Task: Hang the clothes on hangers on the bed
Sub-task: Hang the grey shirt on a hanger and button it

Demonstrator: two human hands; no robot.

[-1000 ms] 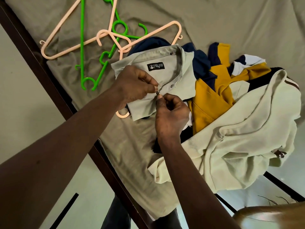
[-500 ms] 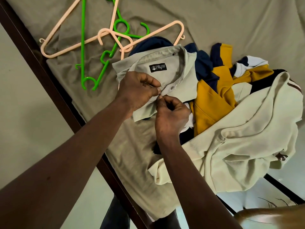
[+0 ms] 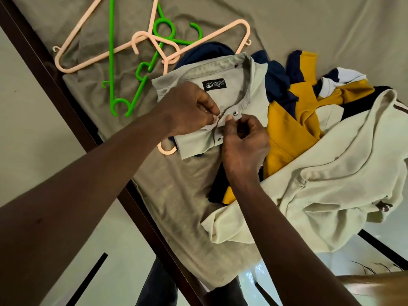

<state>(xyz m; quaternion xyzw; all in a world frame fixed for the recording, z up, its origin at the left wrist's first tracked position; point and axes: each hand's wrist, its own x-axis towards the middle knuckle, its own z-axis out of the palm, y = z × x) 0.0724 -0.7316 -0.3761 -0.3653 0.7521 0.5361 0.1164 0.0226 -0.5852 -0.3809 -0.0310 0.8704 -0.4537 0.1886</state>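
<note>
Olive-grey bedsheet [image 3: 309,23]: left hand [image 3: 187,109], right hand [image 3: 242,146] pinch placket [image 3: 219,138] of pale grey polo shirt [image 3: 249,93] from 9 and 3 o'clock; placket runs 1-to-7.

You have a dark wooden bed frame [image 3: 68,107] running from 11 to 6 o'clock, an olive sheet [image 3: 320,25] over it, pale glossy floor [image 3: 26,140] at 9 o'clock, and perhaps a wooden chair edge [image 3: 379,286] at 5 o'clock.

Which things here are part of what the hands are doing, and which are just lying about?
In use: grey polo shirt, pinched at its placket by the left hand and right hand; peach hanger hook poking from under it.
Lying about: spare peach hangers, green hangers, mustard-and-navy shirt, cream garment.
</note>
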